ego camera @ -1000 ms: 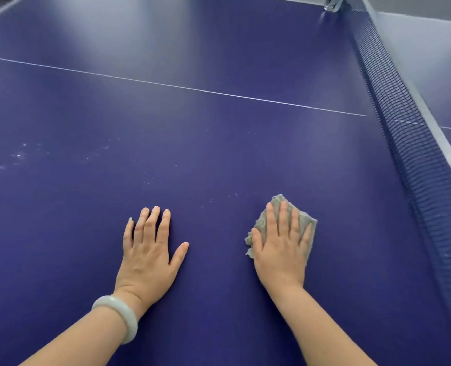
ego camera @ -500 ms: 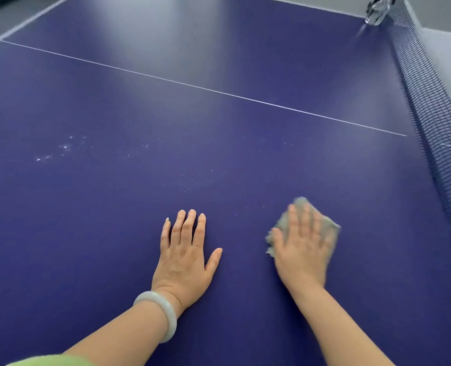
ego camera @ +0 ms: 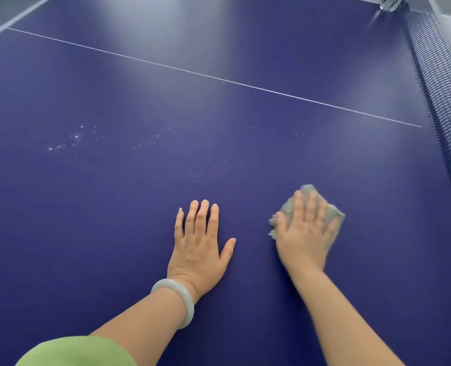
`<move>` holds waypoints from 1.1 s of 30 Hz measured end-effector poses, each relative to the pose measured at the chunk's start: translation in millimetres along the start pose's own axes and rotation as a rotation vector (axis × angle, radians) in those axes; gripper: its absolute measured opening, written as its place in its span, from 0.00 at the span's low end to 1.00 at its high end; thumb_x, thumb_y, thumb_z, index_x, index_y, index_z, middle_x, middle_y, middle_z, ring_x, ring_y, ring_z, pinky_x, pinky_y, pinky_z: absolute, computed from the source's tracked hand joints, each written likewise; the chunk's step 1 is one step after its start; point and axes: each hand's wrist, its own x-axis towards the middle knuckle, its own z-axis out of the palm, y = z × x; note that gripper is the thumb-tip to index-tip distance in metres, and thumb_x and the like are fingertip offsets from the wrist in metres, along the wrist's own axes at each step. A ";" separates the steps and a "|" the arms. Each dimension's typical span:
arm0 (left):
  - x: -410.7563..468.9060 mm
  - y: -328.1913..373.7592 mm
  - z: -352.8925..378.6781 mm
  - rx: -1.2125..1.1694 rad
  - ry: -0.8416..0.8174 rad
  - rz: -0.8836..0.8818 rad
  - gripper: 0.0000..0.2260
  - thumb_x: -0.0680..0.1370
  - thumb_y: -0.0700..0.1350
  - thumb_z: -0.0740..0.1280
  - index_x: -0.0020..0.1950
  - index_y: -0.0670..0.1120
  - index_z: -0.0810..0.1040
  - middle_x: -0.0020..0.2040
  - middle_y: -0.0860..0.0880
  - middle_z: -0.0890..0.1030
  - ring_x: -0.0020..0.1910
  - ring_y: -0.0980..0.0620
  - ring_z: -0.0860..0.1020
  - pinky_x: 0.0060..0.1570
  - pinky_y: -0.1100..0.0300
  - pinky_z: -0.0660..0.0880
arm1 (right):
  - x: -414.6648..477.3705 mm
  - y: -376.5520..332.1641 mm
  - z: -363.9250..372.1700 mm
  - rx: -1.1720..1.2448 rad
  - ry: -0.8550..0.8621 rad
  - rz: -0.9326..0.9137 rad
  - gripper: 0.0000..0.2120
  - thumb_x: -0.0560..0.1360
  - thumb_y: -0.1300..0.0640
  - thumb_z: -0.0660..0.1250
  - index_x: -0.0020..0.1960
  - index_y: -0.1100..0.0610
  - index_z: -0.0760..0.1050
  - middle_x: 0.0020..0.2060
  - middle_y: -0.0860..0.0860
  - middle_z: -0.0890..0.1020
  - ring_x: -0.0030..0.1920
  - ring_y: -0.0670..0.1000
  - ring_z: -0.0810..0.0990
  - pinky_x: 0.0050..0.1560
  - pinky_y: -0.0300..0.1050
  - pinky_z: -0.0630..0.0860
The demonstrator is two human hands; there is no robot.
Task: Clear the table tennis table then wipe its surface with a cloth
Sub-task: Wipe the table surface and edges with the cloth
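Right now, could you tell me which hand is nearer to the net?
Right. The right hand, pressing the cloth, lies closer to the net; the left hand rests flat farther from it.

A smooth, pale bangle [ego camera: 188,302] circles the left wrist; a light green sleeve [ego camera: 74,351] covers that upper arm.

You have no legible text, label, brand, number or sign in view. The table [ego camera: 113,233] shows only a white line [ego camera: 219,79] across its blue top, with no characters on it.
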 end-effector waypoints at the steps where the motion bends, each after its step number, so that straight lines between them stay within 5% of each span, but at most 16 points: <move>1: -0.2 0.2 -0.5 0.001 -0.002 0.001 0.35 0.79 0.64 0.44 0.79 0.43 0.57 0.78 0.43 0.60 0.78 0.42 0.54 0.76 0.41 0.50 | -3.1 -16.6 2.3 -0.012 -0.009 -0.092 0.32 0.80 0.39 0.43 0.81 0.48 0.43 0.80 0.51 0.44 0.79 0.54 0.40 0.74 0.60 0.29; 3: 0.0 0.4 -0.6 0.012 0.002 0.003 0.35 0.79 0.64 0.42 0.80 0.44 0.55 0.78 0.43 0.58 0.79 0.43 0.52 0.77 0.41 0.48 | 4.9 -43.2 1.6 -0.010 -0.043 -0.310 0.32 0.81 0.38 0.44 0.81 0.47 0.42 0.80 0.48 0.42 0.79 0.52 0.37 0.71 0.56 0.24; 6: 0.4 0.2 -0.6 0.017 0.014 0.007 0.36 0.78 0.64 0.40 0.80 0.44 0.54 0.79 0.44 0.56 0.79 0.43 0.50 0.77 0.43 0.45 | 41.5 -30.9 -5.6 -0.016 -0.125 -0.498 0.30 0.81 0.38 0.47 0.80 0.44 0.43 0.80 0.45 0.42 0.79 0.48 0.37 0.75 0.56 0.29; 13: 0.0 0.2 0.7 0.010 0.017 0.013 0.34 0.79 0.63 0.43 0.79 0.43 0.54 0.78 0.43 0.57 0.79 0.42 0.50 0.76 0.42 0.47 | -23.8 83.1 -11.2 0.008 -0.025 0.032 0.30 0.81 0.42 0.41 0.81 0.50 0.50 0.80 0.49 0.48 0.80 0.51 0.44 0.77 0.61 0.39; 17: 0.2 0.9 -0.7 0.021 0.005 0.009 0.35 0.79 0.63 0.41 0.80 0.43 0.53 0.78 0.43 0.57 0.79 0.42 0.50 0.77 0.42 0.46 | -99.6 30.8 -0.2 -0.016 0.004 -0.110 0.32 0.79 0.42 0.47 0.79 0.55 0.57 0.79 0.56 0.56 0.79 0.58 0.54 0.75 0.67 0.48; 22: -0.6 2.3 -1.5 0.033 -0.003 0.002 0.36 0.79 0.63 0.39 0.80 0.43 0.54 0.78 0.43 0.57 0.79 0.42 0.51 0.77 0.41 0.48 | -79.1 -10.2 6.8 -0.066 -0.037 -0.457 0.31 0.81 0.39 0.44 0.81 0.49 0.48 0.80 0.50 0.48 0.80 0.52 0.42 0.77 0.62 0.45; 28: -2.9 3.6 -7.8 0.008 -0.009 -0.001 0.35 0.79 0.62 0.42 0.79 0.42 0.59 0.77 0.42 0.62 0.78 0.41 0.56 0.76 0.40 0.52 | 4.2 41.8 -3.4 -0.084 -0.022 -0.174 0.30 0.81 0.39 0.40 0.80 0.46 0.37 0.80 0.46 0.40 0.78 0.49 0.35 0.75 0.57 0.31; 33: 3.2 7.7 -13.8 -0.046 0.064 0.054 0.32 0.78 0.59 0.49 0.72 0.38 0.70 0.71 0.38 0.70 0.73 0.37 0.65 0.72 0.39 0.61 | 20.2 53.5 -5.1 -0.099 -0.011 -0.173 0.33 0.77 0.38 0.33 0.80 0.46 0.38 0.80 0.46 0.40 0.79 0.49 0.35 0.75 0.55 0.28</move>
